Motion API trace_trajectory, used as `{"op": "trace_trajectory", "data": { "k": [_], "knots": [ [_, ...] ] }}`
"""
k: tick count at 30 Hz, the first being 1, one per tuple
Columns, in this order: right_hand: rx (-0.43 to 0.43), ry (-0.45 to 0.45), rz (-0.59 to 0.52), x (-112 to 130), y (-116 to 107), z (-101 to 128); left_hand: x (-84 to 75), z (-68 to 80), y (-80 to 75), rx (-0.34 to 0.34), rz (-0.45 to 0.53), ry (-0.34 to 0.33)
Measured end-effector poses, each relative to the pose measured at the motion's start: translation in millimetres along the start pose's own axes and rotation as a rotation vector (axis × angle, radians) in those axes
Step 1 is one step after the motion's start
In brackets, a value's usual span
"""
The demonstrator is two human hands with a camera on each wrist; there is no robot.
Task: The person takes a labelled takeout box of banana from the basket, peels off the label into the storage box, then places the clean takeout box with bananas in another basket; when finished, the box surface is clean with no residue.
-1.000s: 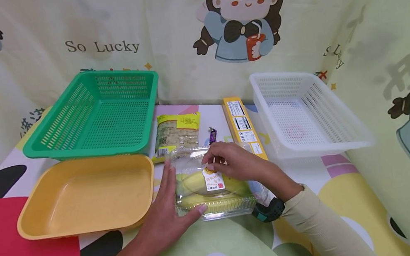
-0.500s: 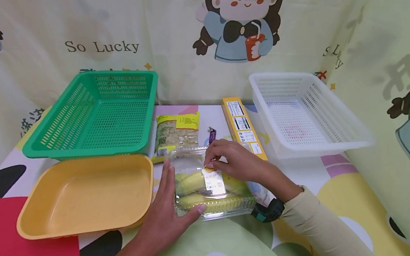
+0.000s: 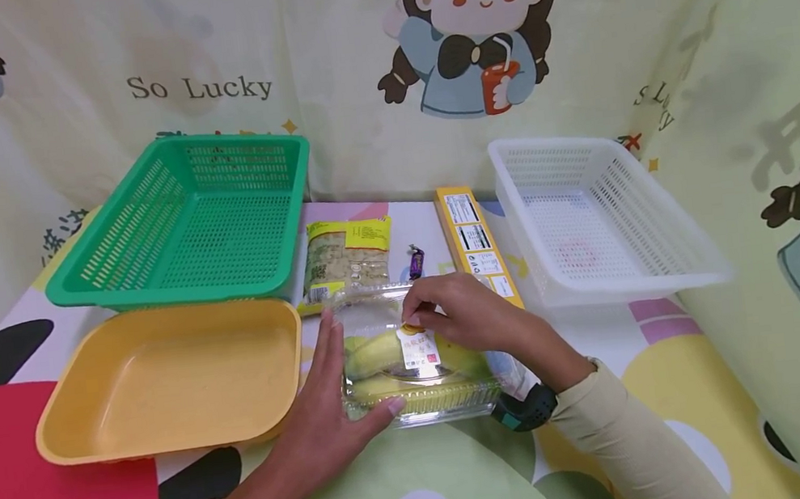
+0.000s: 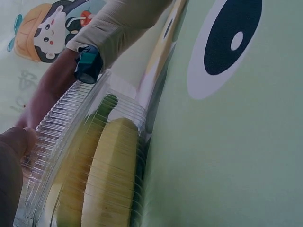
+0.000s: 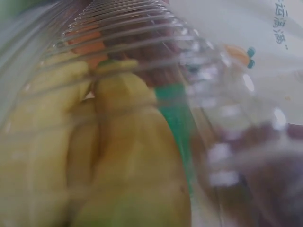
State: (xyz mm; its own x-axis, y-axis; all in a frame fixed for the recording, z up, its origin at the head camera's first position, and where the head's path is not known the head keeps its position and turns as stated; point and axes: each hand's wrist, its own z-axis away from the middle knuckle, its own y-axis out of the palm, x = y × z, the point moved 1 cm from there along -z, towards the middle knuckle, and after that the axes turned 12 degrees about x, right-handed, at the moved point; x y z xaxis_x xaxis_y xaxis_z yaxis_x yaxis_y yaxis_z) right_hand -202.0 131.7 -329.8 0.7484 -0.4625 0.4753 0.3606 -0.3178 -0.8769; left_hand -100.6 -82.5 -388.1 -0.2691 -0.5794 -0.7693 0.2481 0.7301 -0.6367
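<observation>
- Clear ribbed plastic box (image 3: 419, 361) is holding yellow corn cobs (image 3: 381, 351).
- Left hand (image 3: 330, 419) fingers, straight, are bracing it.
- Right hand (image 3: 461, 312) fingers are pinching its label (image 3: 418, 349).

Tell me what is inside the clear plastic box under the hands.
The clear plastic box holds yellow bananas. The label and right hand cover part of them, so their count is unclear.
</observation>
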Motion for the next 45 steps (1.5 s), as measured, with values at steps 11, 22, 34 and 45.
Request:
{"op": "trace_trajectory", "data": {
  "k": [11, 22, 34, 45],
  "knots": [
    [0.057, 0.016, -0.124, -1, -4, 2, -0.6, -1.2, -0.6, 0.007, -0.005, -0.01],
    [0.069, -0.018, -0.096, -2, -9, 6, -4.0, -1.5, 1.4, 0.014, -0.017, -0.022],
    [0.062, -0.047, -0.123, -6, -10, 8, -6.7, -2.0, -0.7, 0.013, -0.028, -0.033],
    [0.022, -0.084, -0.158, -10, -12, 9, -6.5, -5.9, 1.7, 0.007, -0.024, -0.049]
  ]
}}
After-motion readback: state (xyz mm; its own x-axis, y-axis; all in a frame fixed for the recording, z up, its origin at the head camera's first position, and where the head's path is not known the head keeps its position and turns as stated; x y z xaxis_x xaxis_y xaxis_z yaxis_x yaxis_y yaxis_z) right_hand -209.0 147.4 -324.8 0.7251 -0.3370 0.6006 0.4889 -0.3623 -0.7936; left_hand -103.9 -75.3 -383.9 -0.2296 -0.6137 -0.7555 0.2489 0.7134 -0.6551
